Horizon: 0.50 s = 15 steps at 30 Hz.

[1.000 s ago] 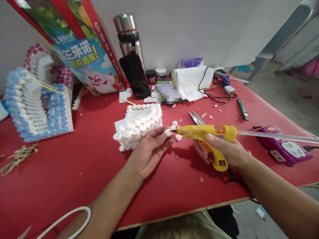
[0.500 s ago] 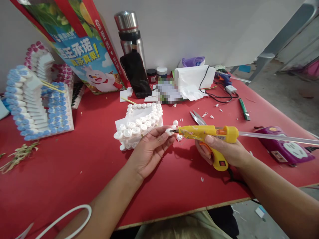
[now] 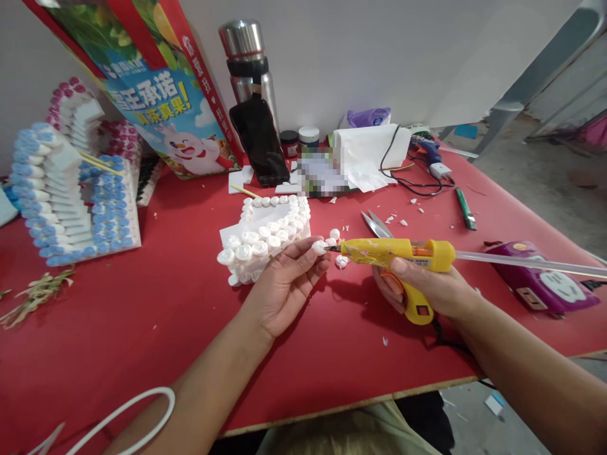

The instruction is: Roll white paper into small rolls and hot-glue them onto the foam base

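The left hand [image 3: 287,287] pinches one white rosette [image 3: 319,248] at the nozzle of the yellow glue gun [image 3: 374,251], gripped in the right hand [image 3: 443,287]. On the red surface [image 3: 165,322], the white model [image 3: 258,248] bears attached rosette rows; its upper panel is bare. Loose rosettes [image 3: 334,234] beside it are unattached.

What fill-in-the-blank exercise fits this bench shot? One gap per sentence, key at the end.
The right hand holds a glue gun whose body is coloured ____. The left hand pinches a small piece whose colour is ____. In the picture, the phone stands to the ____ of the printed bag. The tabletop under the work is coloured ____.

Missing words: yellow; white; right; red.
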Tool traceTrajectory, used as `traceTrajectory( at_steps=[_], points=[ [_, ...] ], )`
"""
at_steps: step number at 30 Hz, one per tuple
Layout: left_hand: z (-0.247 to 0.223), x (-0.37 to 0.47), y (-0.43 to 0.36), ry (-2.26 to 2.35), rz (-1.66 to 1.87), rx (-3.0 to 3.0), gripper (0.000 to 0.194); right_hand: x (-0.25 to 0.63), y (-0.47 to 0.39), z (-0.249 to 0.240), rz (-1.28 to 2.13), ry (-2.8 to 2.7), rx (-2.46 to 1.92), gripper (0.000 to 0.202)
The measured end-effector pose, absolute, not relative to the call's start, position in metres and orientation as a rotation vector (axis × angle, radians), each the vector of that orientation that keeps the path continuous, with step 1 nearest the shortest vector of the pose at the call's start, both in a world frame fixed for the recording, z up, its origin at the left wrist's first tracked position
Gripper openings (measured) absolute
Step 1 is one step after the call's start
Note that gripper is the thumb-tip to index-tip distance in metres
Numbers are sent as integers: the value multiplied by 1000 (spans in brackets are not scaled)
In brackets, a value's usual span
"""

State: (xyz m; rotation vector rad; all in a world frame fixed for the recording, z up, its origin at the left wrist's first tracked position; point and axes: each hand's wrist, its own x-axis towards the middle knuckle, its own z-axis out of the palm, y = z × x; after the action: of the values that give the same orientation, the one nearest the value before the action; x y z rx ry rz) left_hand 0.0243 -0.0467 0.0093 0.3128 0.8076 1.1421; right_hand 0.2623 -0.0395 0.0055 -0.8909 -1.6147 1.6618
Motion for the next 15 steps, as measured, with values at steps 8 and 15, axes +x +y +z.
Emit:
traceTrajectory(
  at_steps=[8, 15],
  points=[
    [8, 23, -48, 767, 1123, 308, 17, 262, -39, 6, 1655, -1633, -878, 52],
    [8, 23, -48, 745, 1132, 285, 19, 263, -39, 6, 1660, -1605, -881, 51]
  ],
)
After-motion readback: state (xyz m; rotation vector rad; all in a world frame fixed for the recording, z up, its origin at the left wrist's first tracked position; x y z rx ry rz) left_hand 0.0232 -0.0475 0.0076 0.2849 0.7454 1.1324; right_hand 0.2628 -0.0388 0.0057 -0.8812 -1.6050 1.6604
